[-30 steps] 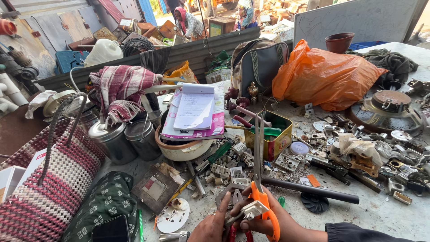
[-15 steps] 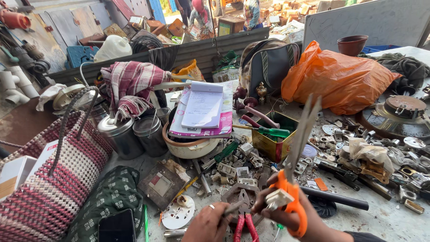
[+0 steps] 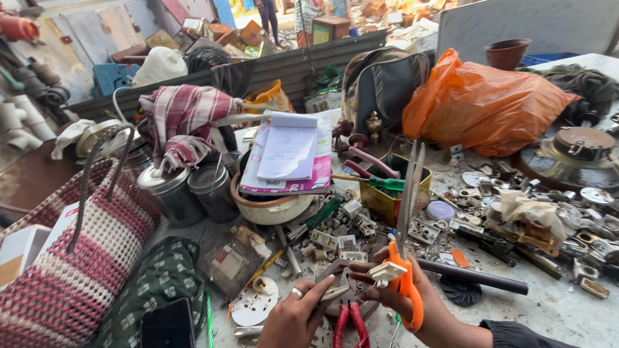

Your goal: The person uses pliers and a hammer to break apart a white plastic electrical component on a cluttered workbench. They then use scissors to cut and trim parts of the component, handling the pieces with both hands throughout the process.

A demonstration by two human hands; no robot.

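My right hand [image 3: 422, 306] holds orange-handled scissors [image 3: 405, 258], blades pointing up and nearly closed. A small white plastic part [image 3: 385, 273] sits against the same hand's fingers. My left hand [image 3: 296, 316], with a ring on one finger, pinches a small grey metal piece [image 3: 335, 293] next to the white part. Red-handled pliers [image 3: 349, 322] lie on the table just below both hands. A round white socket plate [image 3: 255, 301] lies left of my left hand.
A pink woven basket [image 3: 64, 270] and a green patterned pouch with a black phone [image 3: 167, 325] sit at the left. Metal tins [image 3: 187, 187], a bowl with papers [image 3: 277, 203], a yellow tool box [image 3: 393, 190], a black rod [image 3: 474, 277], an orange bag [image 3: 483, 106] and scattered electrical parts crowd the table.
The scissors have swung from tilted right to nearly upright, blades closing. My left hand has come closer to the right hand. The view has shifted slightly.
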